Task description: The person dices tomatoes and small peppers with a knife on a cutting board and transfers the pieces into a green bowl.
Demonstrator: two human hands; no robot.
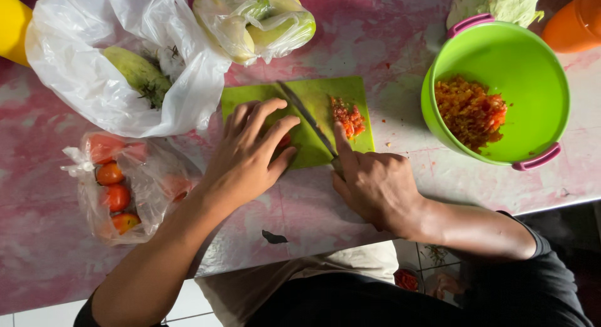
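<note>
Knife [307,117] sits in our right hand [375,186], fingers wrapped tight round the handle, index finger laid along the spine, blade angled up and left across the green cutting board [354,89]. Our left hand [250,152] lies flat on the board's left half, fingers spread and slightly curled, pressing on something red that barely peeks out under the fingertips; we cannot tell if it is actually gripped. Just right of the blade, small heap of finely chopped red pieces [348,117], wet and crumbly. Round lime-green plastic bowl [544,70] with pink handles, well right of the board, already holds a bigger mound of the same red-orange mince, so we judge a good share is chopped. Left of the board, thin clear bag of whole tomatoes [116,192], smooth and glossy, looks untouched, so more seems left. Above, crinkled white plastic bag [75,58] with pale-green produce, second clear bag [256,20] of greenish vegetables. Table top [400,45] is pink-white mottled, glossy.
</note>
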